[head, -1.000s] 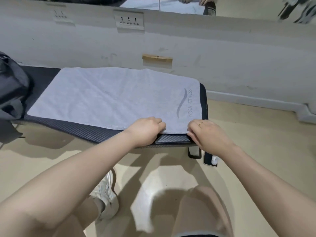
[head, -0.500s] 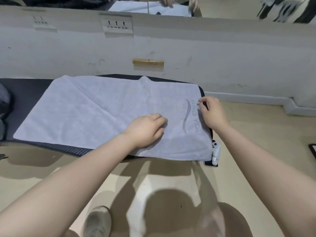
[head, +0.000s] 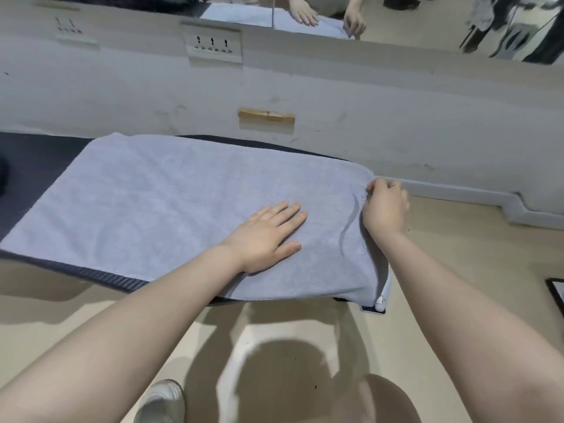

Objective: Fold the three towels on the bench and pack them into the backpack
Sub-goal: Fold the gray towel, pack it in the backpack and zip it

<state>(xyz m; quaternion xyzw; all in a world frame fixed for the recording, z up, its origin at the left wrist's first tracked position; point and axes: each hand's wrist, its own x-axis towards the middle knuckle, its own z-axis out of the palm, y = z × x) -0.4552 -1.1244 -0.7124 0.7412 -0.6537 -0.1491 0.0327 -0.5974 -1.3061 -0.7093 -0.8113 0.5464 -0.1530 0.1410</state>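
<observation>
On the bench our left hand presses flat, fingers straight, on the spread grey towel. At the bench's far right corner our right hand pinches the towel's edge.

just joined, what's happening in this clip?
A person is working on a light grey towel spread flat over a dark bench by the wall. The left hand lies flat on the towel with straight fingers, pressing it down. The right hand pinches the towel's far right corner, which looks set up for a fold. No fold is visible in this towel yet. The backpack and the other towels cannot be made out in this view.
</observation>
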